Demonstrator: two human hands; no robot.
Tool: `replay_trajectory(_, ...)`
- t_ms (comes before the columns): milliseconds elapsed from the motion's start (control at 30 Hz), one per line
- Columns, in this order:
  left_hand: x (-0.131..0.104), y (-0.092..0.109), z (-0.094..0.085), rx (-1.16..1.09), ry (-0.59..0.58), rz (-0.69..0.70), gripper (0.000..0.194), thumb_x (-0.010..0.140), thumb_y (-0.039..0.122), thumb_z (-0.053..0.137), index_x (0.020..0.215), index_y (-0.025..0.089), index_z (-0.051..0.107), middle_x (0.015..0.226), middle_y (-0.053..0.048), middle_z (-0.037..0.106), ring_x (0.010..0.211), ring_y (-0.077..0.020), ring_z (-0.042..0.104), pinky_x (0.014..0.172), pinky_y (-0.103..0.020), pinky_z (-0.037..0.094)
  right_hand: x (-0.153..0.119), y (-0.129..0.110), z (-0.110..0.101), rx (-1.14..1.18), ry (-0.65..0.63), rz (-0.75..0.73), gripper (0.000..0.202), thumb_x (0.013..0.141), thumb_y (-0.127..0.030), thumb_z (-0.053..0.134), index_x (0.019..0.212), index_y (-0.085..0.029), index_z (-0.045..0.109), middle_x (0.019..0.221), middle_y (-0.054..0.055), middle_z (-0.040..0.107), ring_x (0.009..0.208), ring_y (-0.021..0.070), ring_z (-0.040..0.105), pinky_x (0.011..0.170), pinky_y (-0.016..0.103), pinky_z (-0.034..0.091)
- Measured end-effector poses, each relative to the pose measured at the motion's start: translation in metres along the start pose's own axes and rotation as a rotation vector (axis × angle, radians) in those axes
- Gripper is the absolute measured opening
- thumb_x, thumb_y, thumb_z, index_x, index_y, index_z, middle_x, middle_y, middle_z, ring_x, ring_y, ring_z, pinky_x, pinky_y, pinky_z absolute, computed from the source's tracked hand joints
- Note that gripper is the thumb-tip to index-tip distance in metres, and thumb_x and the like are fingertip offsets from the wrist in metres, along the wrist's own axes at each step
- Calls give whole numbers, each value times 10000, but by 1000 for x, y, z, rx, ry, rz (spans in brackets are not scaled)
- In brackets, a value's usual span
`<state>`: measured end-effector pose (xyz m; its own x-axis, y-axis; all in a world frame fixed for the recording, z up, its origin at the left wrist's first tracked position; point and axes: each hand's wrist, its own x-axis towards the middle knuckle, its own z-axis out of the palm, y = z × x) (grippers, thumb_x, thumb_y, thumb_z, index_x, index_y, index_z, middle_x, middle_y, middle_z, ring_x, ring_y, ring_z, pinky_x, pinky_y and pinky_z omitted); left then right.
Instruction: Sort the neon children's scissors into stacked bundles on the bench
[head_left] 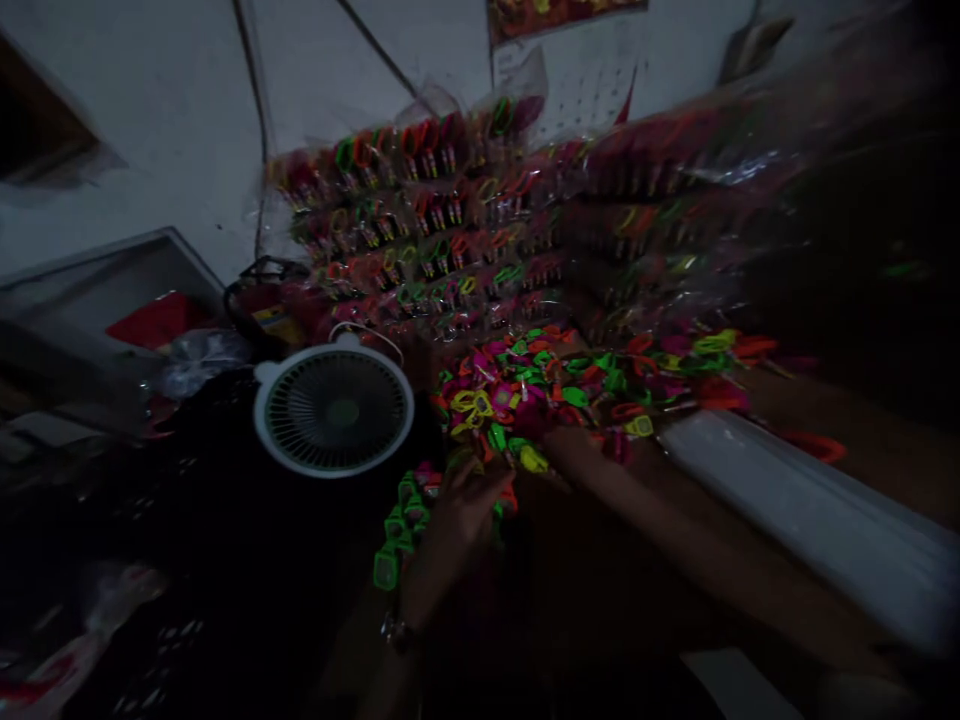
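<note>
Brightly coloured toy watches lie in a loose heap of green, orange, yellow and pink. My left hand, with a bracelet at the wrist, is at the near left edge of the heap, its fingers bent together; what they hold is too dark to make out. Beside it, several green toy watches lie close together in rows. An orange and green piece shows just right of the left hand. My right hand reaches into the near side of the heap from the right, its fingers hidden among dark pink pieces.
A round white fan stands left of the heap. Behind it, clear bags of toy watches are stacked against the wall. A stack of clear plastic sleeves lies at the right, near an orange band. The scene is very dark.
</note>
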<state>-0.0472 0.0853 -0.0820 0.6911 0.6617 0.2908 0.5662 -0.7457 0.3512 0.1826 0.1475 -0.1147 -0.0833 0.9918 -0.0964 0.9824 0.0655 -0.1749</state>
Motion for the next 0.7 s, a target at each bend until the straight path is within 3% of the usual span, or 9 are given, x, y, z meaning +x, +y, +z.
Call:
replay_trajectory(67, 0, 1, 0, -18, -14, -44, 551, 845, 47, 381, 1342, 283, 428, 1318, 7, 534, 1339, -191, 300, 1103, -474, 301, -5, 0, -4, 17, 11, 25, 266, 844, -74, 437, 960, -43, 675, 956, 253, 650, 876, 290, 649, 736, 350, 484)
replay_trajectory(167, -1, 5, -4, -114, -3, -141, 465, 895, 120, 381, 1317, 297, 460, 1353, -2, 497, 1339, -205, 307, 1093, -475, 308, -22, 9, -9, 129, 65, -4, 289, 883, -116, 413, 1097, -76, 603, 998, 197, 646, 868, 225, 641, 741, 288, 471)
replay_trajectory(300, -1, 6, -7, -311, 34, -169, 419, 930, 180, 370, 1338, 263, 413, 1335, -31, 514, 1286, -161, 396, 1101, -424, 295, -59, 7, 4, 747, 221, -65, 287, 870, -274, 480, 1074, -91, 563, 889, 96, 650, 747, 164, 594, 689, 253, 463)
replay_trajectory(367, -1, 4, -7, -322, 29, -151, 434, 929, 186, 385, 1358, 256, 376, 1320, -25, 531, 1295, -150, 383, 1113, -413, 268, -80, -8, 19, 1061, 151, -109, 276, 834, -347, 521, 943, -106, 599, 806, 54, 642, 704, 156, 576, 671, 256, 466)
replay_trajectory(467, -1, 2, -6, -285, 24, -130, 442, 928, 202, 405, 1364, 259, 366, 1318, -15, 534, 1315, -152, 352, 1117, -420, 250, -103, -40, 44, 1336, 56, -175, 286, 821, -393, 545, 869, -123, 624, 824, 44, 656, 769, 172, 592, 712, 268, 477)
replay_trajectory(600, -2, 2, -5, -287, 40, -138, 426, 925, 155, 377, 1330, 283, 412, 1337, 6, 515, 1322, -145, 345, 1113, -419, 260, -113, -71, 65, 1416, 98, -189, 264, 803, -311, 589, 1005, -149, 635, 987, 54, 670, 895, 208, 611, 784, 296, 488)
replay_trajectory(700, -3, 5, -5, -285, 26, -139, 456, 923, 129, 363, 1358, 268, 364, 1302, 8, 548, 1317, -140, 353, 1112, -420, 259, -111, -80, 75, 1324, 216, -208, 197, 792, -245, 573, 951, -166, 659, 987, 55, 674, 882, 205, 618, 805, 298, 485)
